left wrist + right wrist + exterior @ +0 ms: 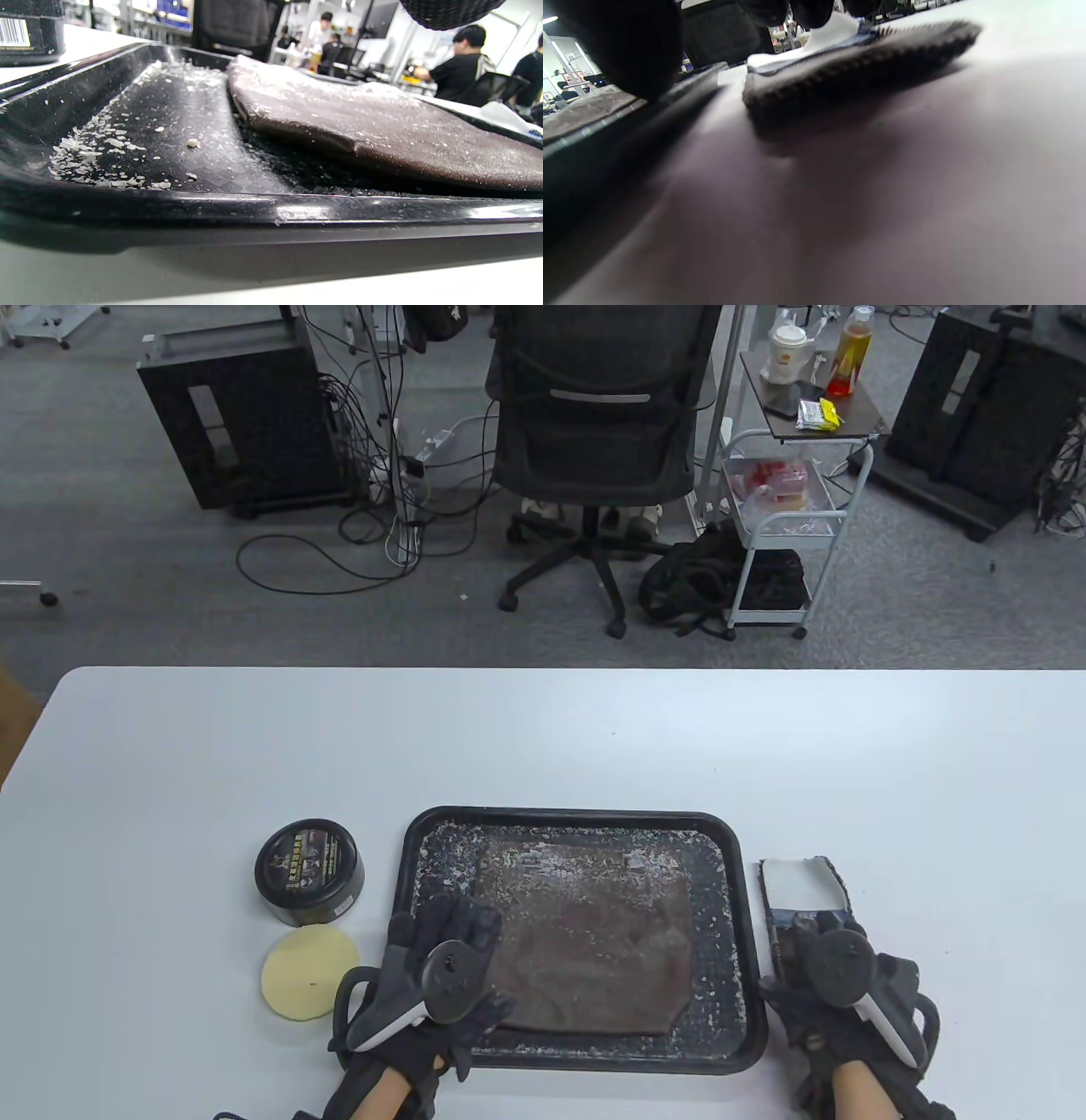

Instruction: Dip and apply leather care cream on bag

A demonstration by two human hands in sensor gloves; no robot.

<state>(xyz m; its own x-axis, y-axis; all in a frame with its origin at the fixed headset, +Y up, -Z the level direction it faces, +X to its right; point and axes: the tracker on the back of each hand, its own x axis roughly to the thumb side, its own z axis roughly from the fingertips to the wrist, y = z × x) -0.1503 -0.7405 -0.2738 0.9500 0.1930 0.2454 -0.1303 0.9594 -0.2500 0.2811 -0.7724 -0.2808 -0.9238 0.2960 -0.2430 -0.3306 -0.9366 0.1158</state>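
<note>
The black cream tin stands lidded left of the tray – its label print is illegible, a barcode showing on its side – with the yellow sponge pad just before it. The left hand rests with fingers extended over the tray's left rim, holding nothing; the brown bag lies flat inside, flecked white. The right hand rests its fingers on the dark cloth beside the tray – grasp cannot be told.
</note>
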